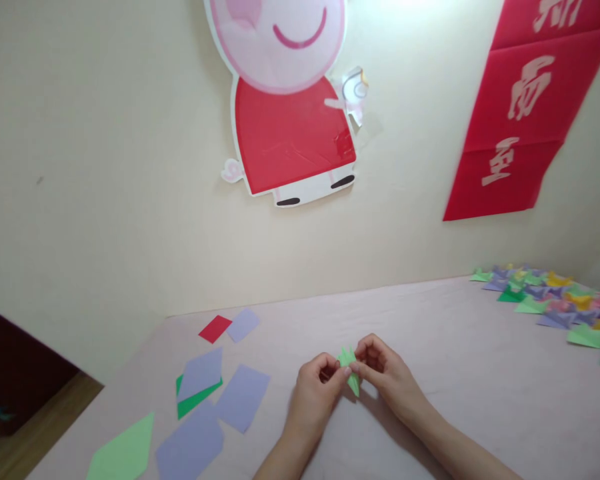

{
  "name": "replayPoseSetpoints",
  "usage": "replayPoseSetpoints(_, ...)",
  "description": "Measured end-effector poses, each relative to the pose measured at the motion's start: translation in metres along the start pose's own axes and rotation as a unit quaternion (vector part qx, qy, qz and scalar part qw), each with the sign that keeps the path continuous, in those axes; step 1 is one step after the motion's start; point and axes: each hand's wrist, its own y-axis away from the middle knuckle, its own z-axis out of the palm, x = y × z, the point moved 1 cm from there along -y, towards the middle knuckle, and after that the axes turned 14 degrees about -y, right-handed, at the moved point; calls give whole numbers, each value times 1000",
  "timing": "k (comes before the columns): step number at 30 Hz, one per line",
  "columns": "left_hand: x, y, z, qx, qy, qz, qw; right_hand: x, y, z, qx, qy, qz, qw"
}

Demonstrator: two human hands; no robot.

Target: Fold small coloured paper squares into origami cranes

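Observation:
A light green folded paper piece (354, 383), narrow and pointed at both ends, is pinched between my two hands above the pale surface. My left hand (318, 383) grips its left side between thumb and fingers. From the other side, my right hand (384, 371) holds it the same way, with the thumb across its front. The thumbs nearly meet over the middle of the paper and hide part of its folds.
Loose paper sheets lie to the left: purple ones (243, 398), a red one (215, 329), a dark green one (200, 399) and a light green one (123, 448). Rows of folded paper figures (533, 305) stand at the far right. Behind is a wall (105, 200) with a cartoon cutout (295, 137) and red banner (525, 113).

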Motion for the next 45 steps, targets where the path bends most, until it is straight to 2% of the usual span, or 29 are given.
replayPoseSetpoints(8,-4,2,2,13,22,-2,1000,0,0,3,-1,1,5,1000)
replayPoseSetpoints(13,0,3,5,34,81,26,996,-4,1,1,-36,121,-66,990)
replayPoseSetpoints(15,2,3,5,58,78,24,995,-6,1,2,-32,117,-78,990)
replayPoseSetpoints(18,5,3,6,80,77,28,993,-6,1,4,-36,60,-65,995)
replayPoseSetpoints(22,3,3,7,75,101,40,991,-2,-1,5,-35,13,-15,999)
replayPoseSetpoints(28,0,4,7,65,105,10,992,0,0,2,5,22,-5,1000)
replayPoseSetpoints(34,4,5,6,86,124,-30,988,-3,0,2,8,37,24,999)
replayPoseSetpoints(40,0,5,7,72,75,-13,995,1,-1,1,-38,100,5,994)
replayPoseSetpoints(45,4,10,8,39,-28,11,999,-3,0,1,-29,98,27,994)
